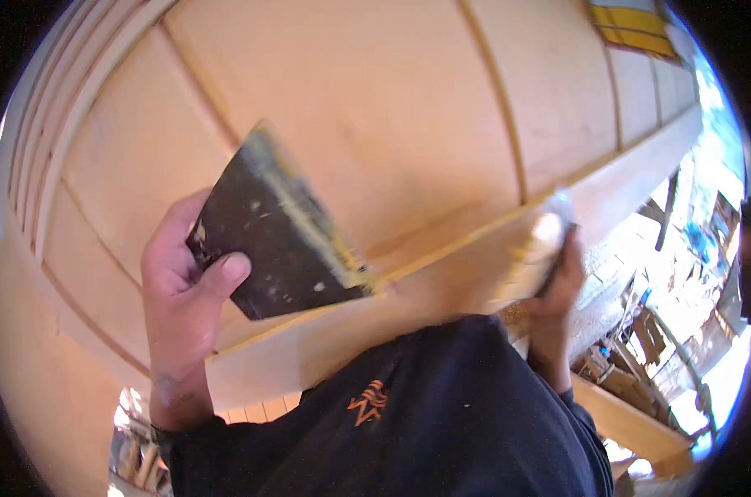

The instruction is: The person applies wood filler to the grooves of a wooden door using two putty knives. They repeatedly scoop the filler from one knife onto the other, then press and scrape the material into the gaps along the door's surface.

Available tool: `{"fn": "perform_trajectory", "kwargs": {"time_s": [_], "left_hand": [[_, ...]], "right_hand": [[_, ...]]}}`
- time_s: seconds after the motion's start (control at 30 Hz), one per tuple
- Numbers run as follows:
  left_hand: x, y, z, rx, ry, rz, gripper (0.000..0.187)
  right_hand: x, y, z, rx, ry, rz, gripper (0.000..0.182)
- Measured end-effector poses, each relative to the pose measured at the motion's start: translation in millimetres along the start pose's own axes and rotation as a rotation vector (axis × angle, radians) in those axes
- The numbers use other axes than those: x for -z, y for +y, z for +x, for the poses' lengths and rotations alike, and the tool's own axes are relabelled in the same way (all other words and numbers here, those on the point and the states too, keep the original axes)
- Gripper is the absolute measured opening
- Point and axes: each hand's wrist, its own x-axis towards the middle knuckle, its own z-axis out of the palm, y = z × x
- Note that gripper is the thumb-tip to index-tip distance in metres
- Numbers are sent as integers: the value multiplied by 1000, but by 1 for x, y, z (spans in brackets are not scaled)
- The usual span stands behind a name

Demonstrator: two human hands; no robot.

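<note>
My left hand (181,273) grips a dark, flat rectangular board (264,236) by its lower left side, thumb on its face. Pale and yellowish paste (313,219) is smeared along the board's far edge, and light specks dot its face. To the right, my right hand (560,277) is closed around a flat scraper (531,253), which is blurred by motion and shows a bright glare and yellowish paste. Both tools are in front of a wooden panelled surface (392,108) and its long ledge (442,277).
Dark seams divide the panels, and curved wooden strips (86,91) run up the left. A yellow-and-white piece (636,33) shows at the top right. Below right lie a wooden beam (632,422) and a clutter of timber (640,364) in bright light.
</note>
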Motion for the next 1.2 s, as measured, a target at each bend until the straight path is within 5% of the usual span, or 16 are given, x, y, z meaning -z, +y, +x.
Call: {"fn": "perform_trajectory", "kwargs": {"time_s": [0.13,0.2,0.43,1.03,1.2], "left_hand": [[-22,-11,-10,68,21,-344,53],[-28,-13,-14,76,-35,-451,52],[-48,-3,-21,2,-53,-527,51],[-53,-9,-43,-105,-16,-478,52],[-41,-22,-34,-227,71,-215,50]], "right_hand": [[-51,2,-7,-71,-222,-16,46],[-75,-2,-14,-100,-239,45,32],[-82,-16,-34,-87,-507,65,29],[-85,-24,-60,-167,-501,-70,31],[-88,-24,-58,-172,-408,-35,34]]}}
